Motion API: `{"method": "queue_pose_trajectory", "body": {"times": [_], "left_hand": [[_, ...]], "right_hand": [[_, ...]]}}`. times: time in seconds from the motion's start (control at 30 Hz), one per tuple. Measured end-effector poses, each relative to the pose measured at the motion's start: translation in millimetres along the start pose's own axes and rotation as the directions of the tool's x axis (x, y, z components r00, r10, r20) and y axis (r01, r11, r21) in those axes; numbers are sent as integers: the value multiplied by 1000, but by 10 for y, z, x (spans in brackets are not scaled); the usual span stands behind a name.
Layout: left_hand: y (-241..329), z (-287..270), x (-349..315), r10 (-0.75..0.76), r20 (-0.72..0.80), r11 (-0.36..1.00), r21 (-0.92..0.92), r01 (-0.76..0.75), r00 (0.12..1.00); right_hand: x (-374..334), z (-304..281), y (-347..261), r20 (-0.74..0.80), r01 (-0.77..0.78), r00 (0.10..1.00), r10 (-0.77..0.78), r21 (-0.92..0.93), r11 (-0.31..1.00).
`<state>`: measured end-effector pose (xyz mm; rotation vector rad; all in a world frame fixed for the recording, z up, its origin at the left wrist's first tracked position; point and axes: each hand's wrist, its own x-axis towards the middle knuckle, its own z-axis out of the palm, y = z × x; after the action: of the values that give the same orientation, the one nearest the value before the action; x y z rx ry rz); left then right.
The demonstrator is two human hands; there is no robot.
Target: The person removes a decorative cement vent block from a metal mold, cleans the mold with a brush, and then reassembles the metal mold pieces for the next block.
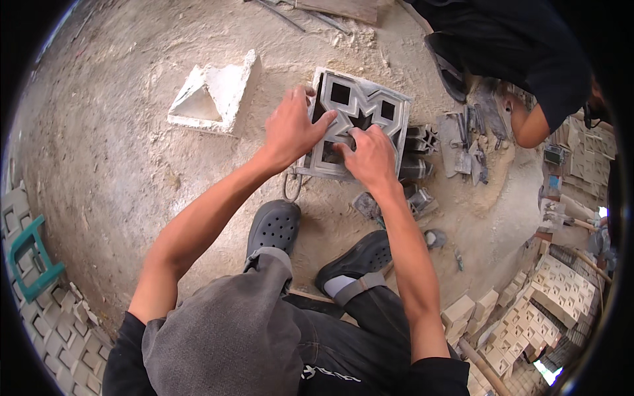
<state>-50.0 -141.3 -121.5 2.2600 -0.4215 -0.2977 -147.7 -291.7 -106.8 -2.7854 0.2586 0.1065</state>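
Observation:
A grey square block mould with a star-shaped opening and square holes sits on the dusty ground in front of me. My left hand grips its left side, fingers at the outer edge and thumb reaching over the top face. With bent fingers, my right hand holds the pattern near the central star, its thumb over the lower part. A metal loop handle sticks out at the near left corner. Beside the mould's right edge lie dark star-ended metal pieces.
A whitish triangular-hollowed block lies to the left. Metal parts are scattered at right, near a crouching person. Patterned blocks are stacked at lower right, more at lower left beside a teal plastic piece.

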Motion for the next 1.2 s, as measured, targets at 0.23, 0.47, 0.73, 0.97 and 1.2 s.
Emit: {"method": "queue_pose_trajectory", "body": {"times": [0.23, 0.47, 0.73, 0.97, 1.2], "left_hand": [[-175, 187, -52, 156, -54, 988, 21, -155, 986], [-311, 370, -74, 321, -8, 941, 119, -318, 947], [-236, 109, 276, 547, 519, 597, 308, -741, 657], [-64, 211, 554, 382, 687, 555, 364, -748, 618], [-174, 339, 633, 404, 681, 535, 365, -762, 610]], "right_hand": [[56, 146, -15, -12, 38, 999, -38, -30, 999], [39, 277, 63, -44, 46, 998, -46, -17, 999], [18, 387, 257, -152, 94, 985, -76, 118, 989], [164, 367, 431, 202, -26, 979, -11, 179, 983], [294, 203, 465, 436, -119, 899, -52, 356, 927]]}}
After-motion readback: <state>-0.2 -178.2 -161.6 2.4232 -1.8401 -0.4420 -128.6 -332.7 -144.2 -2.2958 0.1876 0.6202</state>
